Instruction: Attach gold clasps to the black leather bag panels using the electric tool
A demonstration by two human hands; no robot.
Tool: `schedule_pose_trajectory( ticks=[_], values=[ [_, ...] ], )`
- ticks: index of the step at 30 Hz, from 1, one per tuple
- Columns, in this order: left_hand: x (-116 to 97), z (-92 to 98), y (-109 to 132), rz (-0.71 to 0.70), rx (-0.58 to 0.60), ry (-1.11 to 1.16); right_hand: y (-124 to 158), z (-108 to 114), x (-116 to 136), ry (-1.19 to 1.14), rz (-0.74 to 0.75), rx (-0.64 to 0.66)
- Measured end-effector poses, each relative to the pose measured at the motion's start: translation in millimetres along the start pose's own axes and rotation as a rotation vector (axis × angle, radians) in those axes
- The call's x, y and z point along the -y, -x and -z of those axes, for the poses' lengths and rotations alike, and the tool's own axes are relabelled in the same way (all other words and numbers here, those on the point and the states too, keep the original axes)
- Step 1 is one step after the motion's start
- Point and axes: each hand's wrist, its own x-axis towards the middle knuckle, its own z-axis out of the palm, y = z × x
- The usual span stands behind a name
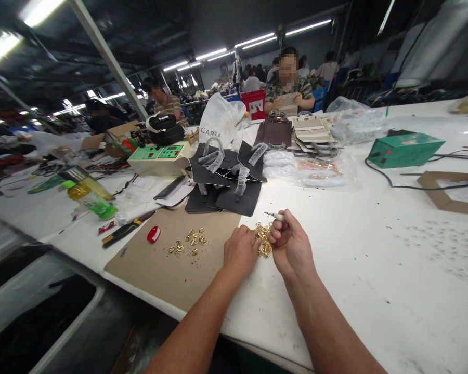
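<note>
My right hand (pixel 292 246) is closed around the pale handle of a small screwdriver (pixel 277 216), whose thin metal tip points left. Beside it, my left hand (pixel 241 250) is at the left edge of a pile of gold metal rings or buckles (pixel 264 248) on the white table. Its fingers are curled together, and what they pinch, if anything, is hidden. More gold buckles (pixel 194 238) lie scattered on a brown board (pixel 148 270) to the left, among tiny dark bits. A red round lid (pixel 153 234) rests on that board too.
Black bag pieces with wrapped handles (pixel 234 176) are heaped ahead. Left stand a green-topped control box (pixel 159 156), pliers or cutters (pixel 127 230) and bottles (pixel 89 200). A green box (pixel 407 149) with a cable is at right. A co-worker (pixel 288 88) sits opposite, holding a beige piece.
</note>
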Motion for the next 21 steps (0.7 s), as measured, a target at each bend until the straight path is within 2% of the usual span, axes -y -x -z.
schedule_pose_trajectory(
  ticks=[5, 9, 14, 17, 21],
  values=[
    [4, -3.8, -7, 0.053, 0.008, 0.102, 0, 0, -3, 0.046, -0.015, 0.016],
    [9, 2.3, 2, 0.110, -0.001, 0.265, 2, 1, -6, 0.038, -0.040, 0.021],
    [18, 21.5, 36, 0.256, -0.019, 0.560, 12, 1, -19, 0.118, -0.068, 0.069],
    [23, 32.4, 65, 0.364, -0.017, 0.737, 27, -1, -40, 0.234, -0.083, 0.153],
    [29, 39.0, 96, 0.475, -0.078, 1.109, 48, 0, -68, 0.284, -0.207, 0.237]
  ],
)
